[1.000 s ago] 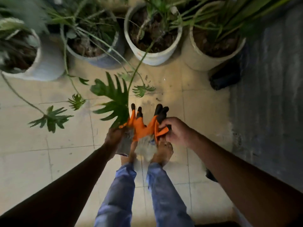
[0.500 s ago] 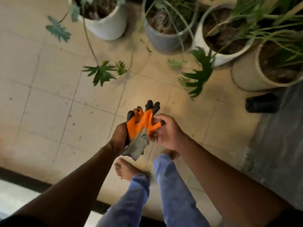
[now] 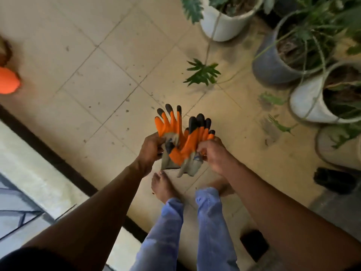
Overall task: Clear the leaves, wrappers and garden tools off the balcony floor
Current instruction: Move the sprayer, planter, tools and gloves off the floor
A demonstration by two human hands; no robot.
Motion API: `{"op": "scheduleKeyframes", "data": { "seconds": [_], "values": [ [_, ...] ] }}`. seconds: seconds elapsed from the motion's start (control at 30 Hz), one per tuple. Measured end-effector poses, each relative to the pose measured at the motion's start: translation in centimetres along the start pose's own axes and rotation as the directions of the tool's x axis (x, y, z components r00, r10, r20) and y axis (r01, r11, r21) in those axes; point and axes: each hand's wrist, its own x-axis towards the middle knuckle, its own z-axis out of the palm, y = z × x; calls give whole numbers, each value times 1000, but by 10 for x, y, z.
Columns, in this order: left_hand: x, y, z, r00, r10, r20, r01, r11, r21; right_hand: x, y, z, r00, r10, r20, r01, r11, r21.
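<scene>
Both my hands hold a pair of orange garden gloves with black fingertips and grey cuffs, above the tiled balcony floor [image 3: 101, 79]. My left hand [image 3: 149, 149] grips the left glove [image 3: 168, 126] near its palm. My right hand [image 3: 213, 153] pinches the right glove [image 3: 195, 137] at its cuff. The gloves overlap in the middle, fingers pointing away from me. Small dark crumbs and bits of leaf litter dot the tiles. A fallen green leaf [image 3: 279, 125] lies on the floor to the right.
Several potted plants stand at the upper right: a white pot [image 3: 220, 26], a grey pot [image 3: 271, 67] and another white pot [image 3: 308, 102]. An orange object [image 3: 8, 80] sits at the left edge. A black threshold strip [image 3: 48, 155] runs diagonally at left. My bare feet stand below the gloves.
The view has swung left, so the pots now sit at the right. The gloves, held bunched together before, are now spread into two side by side.
</scene>
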Motion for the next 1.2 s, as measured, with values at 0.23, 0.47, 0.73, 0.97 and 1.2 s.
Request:
{"op": "scheduleKeyframes", "data": {
  "seconds": [0.23, 0.47, 0.73, 0.97, 1.2],
  "values": [
    [11, 17, -72, 999, -34, 8, 35, 969, -244, 4, -47, 43, 992, 1, 129, -18, 992, 129],
    [33, 38, -105, 976, -34, -216, -38, 947, -320, 32, -99, 141, 986, -155, -64, 157, 987, 18],
    [69, 100, -120, 974, -14, -228, -81, 913, -401, 54, -169, 230, 906, -397, 146, 409, 736, -539],
    [105, 172, -151, 986, 8, -165, -144, 526, -838, 77, -236, 294, 803, -288, 522, 588, 240, -772],
    [154, 236, -209, 986, -35, -162, -122, 507, -853, 110, -295, 349, 730, -650, 213, 481, 267, -835]
  ]
}}
